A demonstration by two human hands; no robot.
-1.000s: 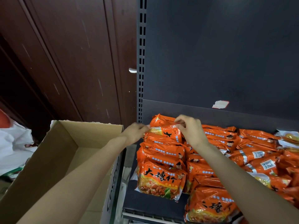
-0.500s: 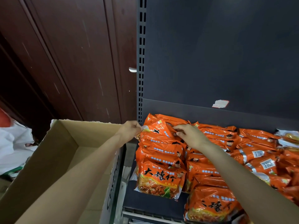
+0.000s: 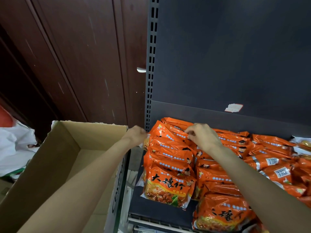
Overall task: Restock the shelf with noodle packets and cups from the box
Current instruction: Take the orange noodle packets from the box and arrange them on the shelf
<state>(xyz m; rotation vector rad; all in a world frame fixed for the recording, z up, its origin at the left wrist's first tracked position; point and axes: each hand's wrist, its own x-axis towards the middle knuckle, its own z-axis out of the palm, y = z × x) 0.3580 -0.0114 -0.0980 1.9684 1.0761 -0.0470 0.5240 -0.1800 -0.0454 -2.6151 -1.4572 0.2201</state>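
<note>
Left hand: at the far packet's left edge, fingers curled on its corner, it looks like a pinch.
Right hand: fingers bent, nipping the top seam of that same packet.
Packet: far end of the left row, leaning on the shelf back.
Done: orange rows fill the shelf near to far.
Left: box shows only bare cardboard inside; no cups seen, so probably nearly finished.

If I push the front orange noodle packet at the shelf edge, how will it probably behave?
The front noodle packet has glossy film, so it would probably slide easily on the shelf. Its crinkled wrapper looks soft, likely light for its size. Its lower corner seems to overhang the shelf's front edge, so a forward push might drop it.
</note>
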